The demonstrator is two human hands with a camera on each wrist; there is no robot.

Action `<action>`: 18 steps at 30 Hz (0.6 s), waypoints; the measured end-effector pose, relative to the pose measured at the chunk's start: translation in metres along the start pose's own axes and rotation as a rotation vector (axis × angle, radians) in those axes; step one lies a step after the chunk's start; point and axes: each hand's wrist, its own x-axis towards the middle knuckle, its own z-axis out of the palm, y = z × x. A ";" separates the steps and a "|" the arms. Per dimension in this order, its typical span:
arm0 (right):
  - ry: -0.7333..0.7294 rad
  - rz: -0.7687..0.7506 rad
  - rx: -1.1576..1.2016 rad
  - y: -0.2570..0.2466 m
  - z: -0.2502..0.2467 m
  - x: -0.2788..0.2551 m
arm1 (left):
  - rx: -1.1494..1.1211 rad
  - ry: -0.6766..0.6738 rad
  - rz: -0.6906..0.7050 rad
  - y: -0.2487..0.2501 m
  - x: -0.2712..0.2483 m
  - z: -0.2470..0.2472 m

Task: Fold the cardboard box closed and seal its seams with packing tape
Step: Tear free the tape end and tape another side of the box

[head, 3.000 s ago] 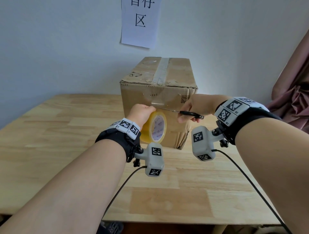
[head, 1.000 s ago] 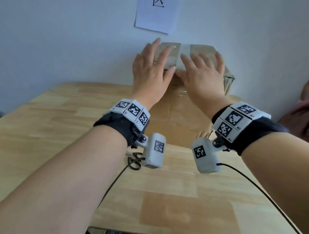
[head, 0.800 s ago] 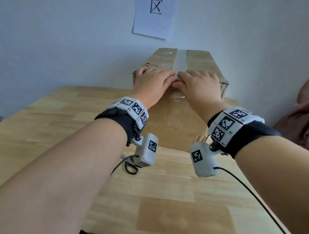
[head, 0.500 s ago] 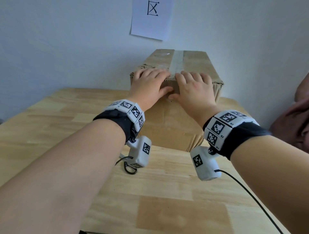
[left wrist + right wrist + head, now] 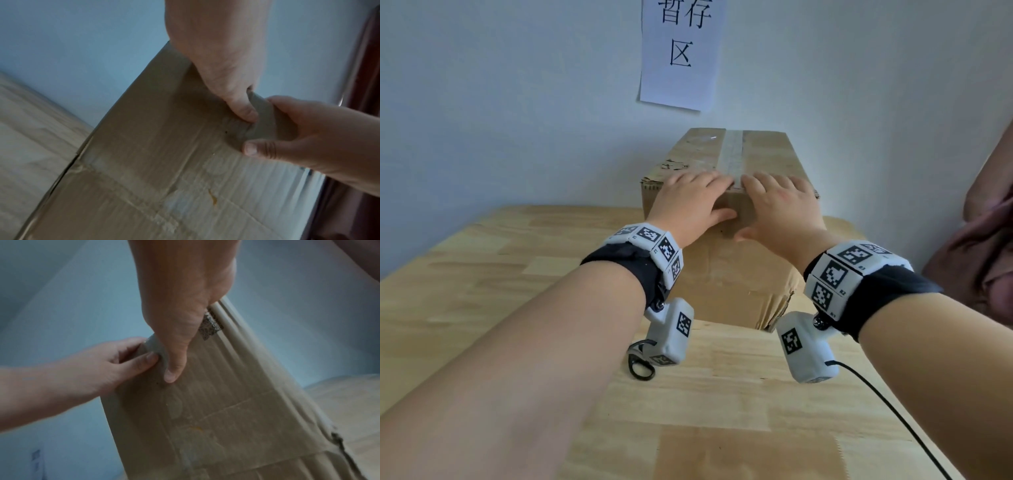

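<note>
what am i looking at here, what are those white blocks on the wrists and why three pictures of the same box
No robot here: a person is sealing a cardboard box while wearing cameras. The big picture comes from a camera on the head, looking down at both arms. The white blocks hanging under the wristbands are small cameras; each gives one of the two darker close-ups, looking along the hand from below.

The box stands on a wooden table against the wall, with a strip of tape along its top seam. The left hand and right hand lie over the near top edge, fingers on top and thumbs on the front face, on the tape end. Neither holds a tool. A black looped handle, probably scissors, lies on the table.
</note>
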 end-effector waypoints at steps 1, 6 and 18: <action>0.012 0.004 0.014 0.000 0.001 0.001 | 0.004 0.008 -0.003 -0.001 0.000 0.003; 0.039 0.004 0.073 0.003 0.005 0.004 | 0.103 0.037 0.024 0.001 -0.001 0.012; 0.031 -0.019 0.176 0.011 -0.005 -0.007 | -0.302 0.147 0.044 0.008 -0.005 -0.014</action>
